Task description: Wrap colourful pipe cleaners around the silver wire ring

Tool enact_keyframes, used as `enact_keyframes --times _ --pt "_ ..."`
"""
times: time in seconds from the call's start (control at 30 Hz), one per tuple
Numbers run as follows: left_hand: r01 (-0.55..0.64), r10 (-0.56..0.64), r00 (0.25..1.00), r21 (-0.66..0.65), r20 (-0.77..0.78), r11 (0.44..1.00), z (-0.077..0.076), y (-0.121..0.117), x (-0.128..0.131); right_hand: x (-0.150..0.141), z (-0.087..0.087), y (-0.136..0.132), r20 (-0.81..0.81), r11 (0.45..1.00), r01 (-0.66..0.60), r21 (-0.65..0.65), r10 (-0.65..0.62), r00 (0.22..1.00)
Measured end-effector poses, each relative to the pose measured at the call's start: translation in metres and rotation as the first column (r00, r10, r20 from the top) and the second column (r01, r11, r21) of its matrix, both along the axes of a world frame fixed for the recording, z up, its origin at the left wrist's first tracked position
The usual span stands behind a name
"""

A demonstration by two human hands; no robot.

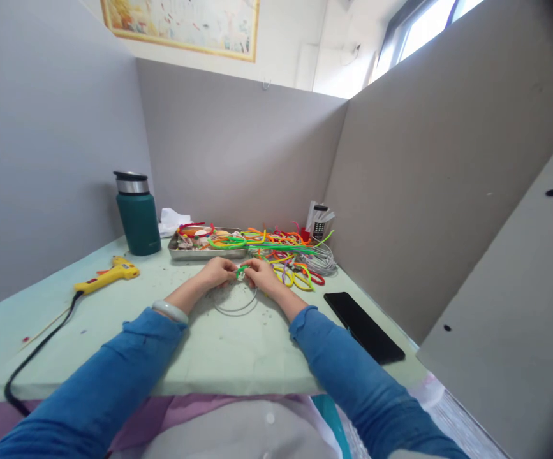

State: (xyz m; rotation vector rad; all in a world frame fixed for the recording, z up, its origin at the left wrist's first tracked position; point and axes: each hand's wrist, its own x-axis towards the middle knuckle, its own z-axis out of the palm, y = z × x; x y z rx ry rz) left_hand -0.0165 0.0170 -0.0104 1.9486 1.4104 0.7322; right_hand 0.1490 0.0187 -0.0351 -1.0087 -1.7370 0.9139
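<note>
From the head view, pinching a small green piece (240, 270) with the left hand (221, 272) and the right hand (259, 274). Holding with fingertips close together on both sides, just in front of the tray (208, 255) and a little toward its right end. Can see a thin gray loop (235, 314) right below both hands, on the tabletop (238, 363) in front of the tray. Cannot tell how joined to the green piece.

Can also see bright fuzzy sticks (286, 247) heaped over the right end of the tray and past it, with gray cord (324, 262) farther right of the tray. Can find a green bottle (138, 223) left of the tray, a yellow glue gun (106, 276) left and nearer than the tray, and a black phone (365, 326) well to the right and nearer.

Seems to be in the middle of small finger work, maybe bending the green piece or fixing it to the loop; too tiny to tell which. Would next call for a snug, gentle pinch, steadying with one hand and pressing or twisting with the other.
</note>
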Motion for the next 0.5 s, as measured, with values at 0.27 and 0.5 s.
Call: enact_keyframes --times 0.27,0.5 --pt "0.049 0.04 0.975 0.386 -0.218 0.921 0.0017 0.002 -0.0008 0.0002 -0.0058 0.0059 -0.03 1.0 -0.007 0.009 0.007 1.0" --pt "0.02 0.042 0.987 0.374 -0.156 0.927 0.0017 0.003 -0.0012 0.0012 -0.0051 0.0056 -0.054 1.0 -0.021 0.007 0.022 0.998"
